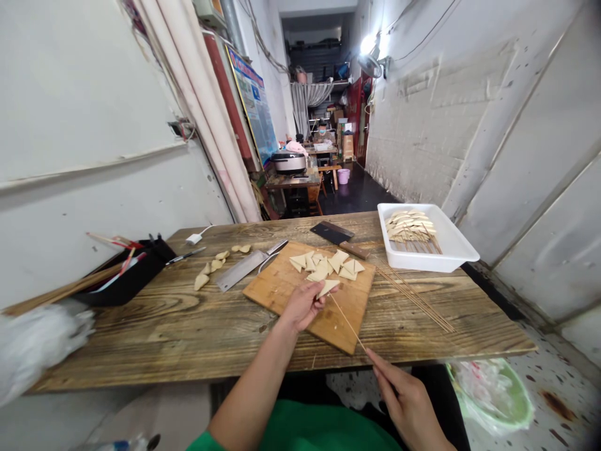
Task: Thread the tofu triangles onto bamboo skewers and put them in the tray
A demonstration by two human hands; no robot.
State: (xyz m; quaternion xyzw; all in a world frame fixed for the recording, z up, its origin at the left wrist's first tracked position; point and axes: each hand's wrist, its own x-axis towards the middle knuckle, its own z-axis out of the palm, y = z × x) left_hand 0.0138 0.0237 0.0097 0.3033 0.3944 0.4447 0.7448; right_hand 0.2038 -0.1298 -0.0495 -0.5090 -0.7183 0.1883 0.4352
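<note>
In left hand: pinching pale triangular piece above chopping board, at two o'clock from palm. In right hand, at four o'clock from left: pinching thin skewer, pointing towards eleven. Possibly risking splitting the piece or pricking left hand, through pushing off-centre.

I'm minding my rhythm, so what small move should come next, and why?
Probably ease the thin tan wooden skewer into the pale, flat triangular piece: your right hand holds its near end, its far end reaches the piece pinched in your left hand, and the length between is bare.
</note>
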